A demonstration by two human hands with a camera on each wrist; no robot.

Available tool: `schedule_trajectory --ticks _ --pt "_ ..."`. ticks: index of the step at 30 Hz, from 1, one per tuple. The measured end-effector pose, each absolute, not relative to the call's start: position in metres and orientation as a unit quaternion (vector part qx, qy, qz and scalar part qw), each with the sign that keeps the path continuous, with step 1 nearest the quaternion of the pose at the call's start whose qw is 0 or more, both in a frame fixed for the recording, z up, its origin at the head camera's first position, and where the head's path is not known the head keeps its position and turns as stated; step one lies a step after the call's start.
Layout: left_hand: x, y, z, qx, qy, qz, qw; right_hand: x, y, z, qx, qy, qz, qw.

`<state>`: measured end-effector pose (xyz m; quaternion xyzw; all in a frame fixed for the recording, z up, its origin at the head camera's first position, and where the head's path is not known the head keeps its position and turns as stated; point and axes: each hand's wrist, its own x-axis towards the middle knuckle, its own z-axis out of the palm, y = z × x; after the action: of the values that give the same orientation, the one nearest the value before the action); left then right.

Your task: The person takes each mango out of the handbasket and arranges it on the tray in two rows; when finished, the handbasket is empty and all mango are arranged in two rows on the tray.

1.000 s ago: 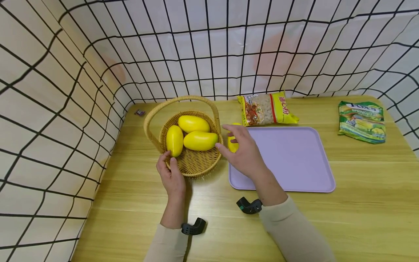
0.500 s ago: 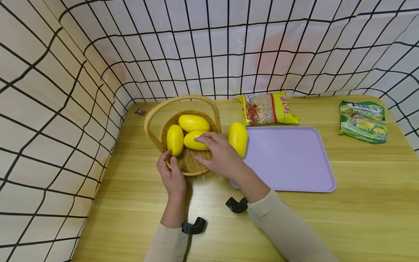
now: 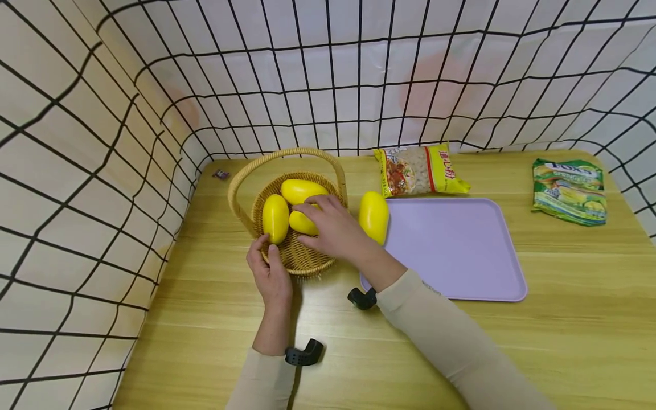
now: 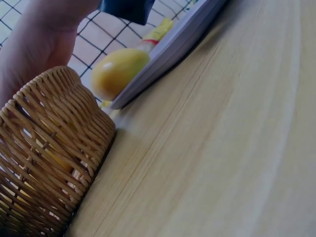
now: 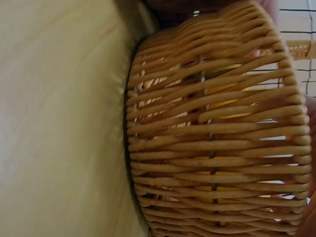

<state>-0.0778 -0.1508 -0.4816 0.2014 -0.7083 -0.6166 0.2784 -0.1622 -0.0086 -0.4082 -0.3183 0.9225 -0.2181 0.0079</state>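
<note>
In the head view a wicker basket (image 3: 302, 265) with a tall handle holds three yellow mangoes. My left hand (image 3: 271, 279) grips its near left rim, fingertips close to the left mango (image 3: 275, 219). Another mango (image 3: 302, 187) lies at the back. My right hand (image 3: 338, 230) reaches over the right rim and holds the front mango (image 3: 301, 223) between thumb and fingers, covering its right end. A separate mango (image 3: 374, 217) rests at the left edge of the lilac tray (image 3: 451, 250). Both wrist views show the basket's woven side, with mangoes partly visible through the gaps in the right wrist view.
Behind the tray lies a yellow food packet (image 3: 422, 171). A green Fox's bag (image 3: 569, 192) is at the far right, and a small wrapped item (image 3: 221, 174) at the back left. Black wire mesh (image 3: 333, 91) encloses the wooden table (image 3: 205, 319) at the back and sides.
My right hand has moved left from beside the tray's mango into the basket, onto the front mango. The tray's mango is now uncovered. My left hand has stayed on the rim.
</note>
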Motion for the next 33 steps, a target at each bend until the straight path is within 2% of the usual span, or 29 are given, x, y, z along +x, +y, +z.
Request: schedule_trajectory --ticks 14,20,33 --pt "-0.078 -0.150 -0.480 0.202 -0.710 -0.613 0.282 -0.173 -0.009 -0.413 -0.302 0.930 -0.208 0.031" --pt "-0.077 -0.150 -0.481 0.209 -0.720 -0.605 0.268 -0.174 -0.011 -0.412 -0.293 0.934 -0.204 0.036" --pt "-0.078 -0.150 -0.481 0.213 -0.720 -0.606 0.264 -0.173 -0.016 -0.417 -0.283 0.942 -0.177 0.024"
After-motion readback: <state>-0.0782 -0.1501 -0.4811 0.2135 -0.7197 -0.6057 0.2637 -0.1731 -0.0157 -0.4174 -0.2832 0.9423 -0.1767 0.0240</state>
